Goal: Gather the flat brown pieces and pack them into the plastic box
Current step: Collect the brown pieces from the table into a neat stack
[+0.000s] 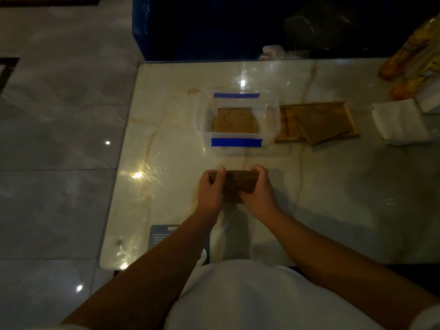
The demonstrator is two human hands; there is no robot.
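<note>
The light is dim, so the edges of the brown pieces blur together and their number cannot be counted. From the head camera, a stack of flat brown pieces [234, 183] is clasped between both hands near the middle of the marble table [333, 198], its lower part hidden behind the fingers. The left hand [212, 189] is closed on the stack's left end with the thumb lying over the top edge; the right hand [258, 186] is closed on the right end, fingers curled over the far side. The stack's long axis runs left to right, with its thin edges turned toward the far side of the table. Beyond the hands, well apart from them, stands the clear plastic box [238, 120] with strips of blue tape on its near and far walls; more brown pieces [234, 120] lie flat on its floor. Just to the right of the box is a shallow wooden tray [317, 121] with a brown board lying askew across it. Farther right sit folded white paper [400, 123] and a yellow packet [414, 55], cut off by the frame edge. A blue card [162, 235] at the near edge is partly covered by the left forearm.
</note>
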